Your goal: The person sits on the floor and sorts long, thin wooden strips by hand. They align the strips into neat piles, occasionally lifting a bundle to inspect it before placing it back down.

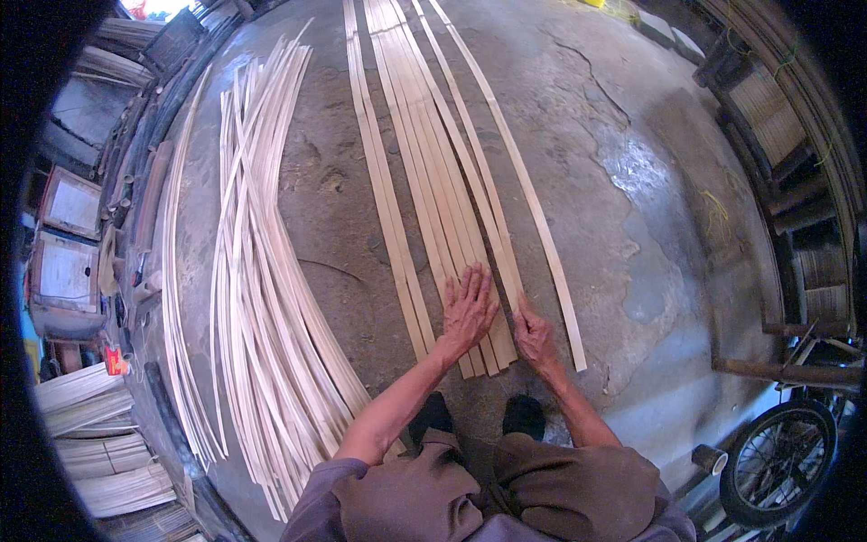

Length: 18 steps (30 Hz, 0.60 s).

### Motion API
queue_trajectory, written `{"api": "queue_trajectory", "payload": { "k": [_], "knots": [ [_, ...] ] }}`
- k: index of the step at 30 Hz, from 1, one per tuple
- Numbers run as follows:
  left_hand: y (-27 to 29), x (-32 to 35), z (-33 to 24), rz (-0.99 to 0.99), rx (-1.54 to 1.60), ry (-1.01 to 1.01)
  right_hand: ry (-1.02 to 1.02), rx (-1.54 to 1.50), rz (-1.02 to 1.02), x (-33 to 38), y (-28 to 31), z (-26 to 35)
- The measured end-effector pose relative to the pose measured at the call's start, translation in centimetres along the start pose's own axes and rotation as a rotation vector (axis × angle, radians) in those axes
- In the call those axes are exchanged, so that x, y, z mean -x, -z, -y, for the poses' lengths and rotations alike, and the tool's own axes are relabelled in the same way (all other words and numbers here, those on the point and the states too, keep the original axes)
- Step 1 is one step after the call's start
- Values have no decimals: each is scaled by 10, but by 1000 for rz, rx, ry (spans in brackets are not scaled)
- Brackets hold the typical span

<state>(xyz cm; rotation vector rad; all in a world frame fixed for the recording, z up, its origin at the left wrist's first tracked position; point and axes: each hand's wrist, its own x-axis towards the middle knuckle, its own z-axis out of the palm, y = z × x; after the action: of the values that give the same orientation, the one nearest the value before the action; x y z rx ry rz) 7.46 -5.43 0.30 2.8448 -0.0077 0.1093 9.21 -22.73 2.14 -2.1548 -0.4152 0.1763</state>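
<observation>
Long pale strips of split bamboo or wood (433,199) lie side by side on the floor, running away from me. My left hand (469,307) rests flat on their near ends, its fingers stretched forward. At the right edge of this row, my right hand (536,339) is closed, with its thumb and finger pinching the near part of one pale strip (492,212). A narrow pair of strips (384,194) lies a little to the left of the row. Farther right, a single strip (533,203) lies apart from the others.
To my left spreads a large loose pile of similar strips (262,316), some crossing. Stacked bundles (113,456) and dark poles line the left wall. A spoked wheel (778,461) stands at the lower right, near a pipe end (711,460). The concrete floor (596,262) is cracked and patchy.
</observation>
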Motion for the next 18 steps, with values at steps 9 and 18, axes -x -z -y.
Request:
{"api": "queue_trajectory", "payload": {
  "k": [9,18],
  "knots": [
    [1,0,3,20,-7,8,-228,274,200,4,6,13],
    [-2,0,4,37,-5,8,-170,398,255,8,7,11]
  ]
}}
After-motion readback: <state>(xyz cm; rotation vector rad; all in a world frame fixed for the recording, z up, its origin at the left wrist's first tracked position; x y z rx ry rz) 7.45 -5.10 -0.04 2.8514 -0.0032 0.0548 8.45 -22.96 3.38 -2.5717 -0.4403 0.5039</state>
